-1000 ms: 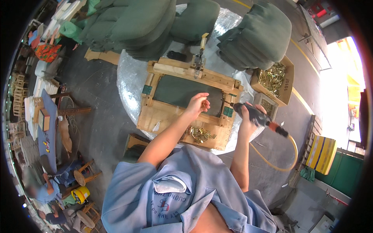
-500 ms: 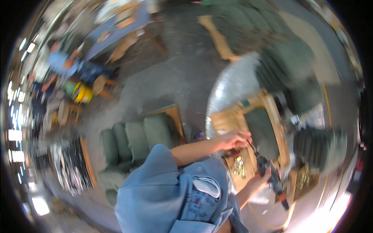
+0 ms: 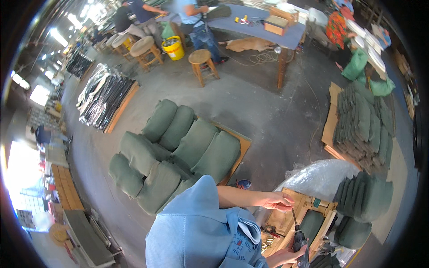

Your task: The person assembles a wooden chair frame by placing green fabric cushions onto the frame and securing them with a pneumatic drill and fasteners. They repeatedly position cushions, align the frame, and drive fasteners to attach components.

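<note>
My right hand (image 3: 290, 255) grips a dark power drill (image 3: 300, 243) with a long thin bit that points away from me. By the bit's tip, the fingers of my left hand (image 3: 277, 201) are pinched together; whatever they hold is too small to make out. Both hands are over a wooden workbench frame (image 3: 290, 198) on which a dark green padded piece (image 3: 312, 223) lies. Brass-coloured metal parts (image 3: 267, 241) lie near the frame's left side, partly hidden by my sleeve.
Green cushions (image 3: 174, 156) cover a pallet to the left. More green pads are stacked on the right (image 3: 364, 129) and beside the bench (image 3: 364, 196). Clear plastic wrap (image 3: 321, 176) lies behind the bench. Stools (image 3: 201, 58), a yellow bucket (image 3: 174, 49), a blue-topped table (image 3: 250, 29) and several people are farther off.
The view has swung left and up, so the hands and bench sit lower in the picture. My right hand still grips the drill, and my left fingers stay by the bit's tip.
</note>
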Demonstrator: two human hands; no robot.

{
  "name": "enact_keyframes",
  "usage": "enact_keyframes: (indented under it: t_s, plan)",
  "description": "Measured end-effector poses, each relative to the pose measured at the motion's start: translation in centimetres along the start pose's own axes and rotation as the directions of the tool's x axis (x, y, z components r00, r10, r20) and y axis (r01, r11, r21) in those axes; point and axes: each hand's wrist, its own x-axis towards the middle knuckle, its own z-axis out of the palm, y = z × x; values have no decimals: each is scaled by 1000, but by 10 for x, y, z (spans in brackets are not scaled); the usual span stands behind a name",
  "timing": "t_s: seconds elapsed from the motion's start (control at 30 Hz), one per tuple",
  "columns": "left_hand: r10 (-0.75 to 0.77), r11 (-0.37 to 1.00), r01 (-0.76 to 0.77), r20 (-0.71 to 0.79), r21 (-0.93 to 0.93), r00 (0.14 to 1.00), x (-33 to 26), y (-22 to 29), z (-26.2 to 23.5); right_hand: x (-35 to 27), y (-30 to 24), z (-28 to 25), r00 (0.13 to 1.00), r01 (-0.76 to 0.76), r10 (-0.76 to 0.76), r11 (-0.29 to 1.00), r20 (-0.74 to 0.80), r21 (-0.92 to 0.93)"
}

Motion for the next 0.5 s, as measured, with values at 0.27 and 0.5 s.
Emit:
enact_keyframes:
  t_s: [0.27,0.5]
  plan:
    - [176,980,-169,-63,103,982,-28,-45,8,9,-3,-53,992,-60,54,997,113,52]
    - [245,944,-242,16,222,969,-46,-107,15,16,-7,-126,983,-134,117,985,143,109]
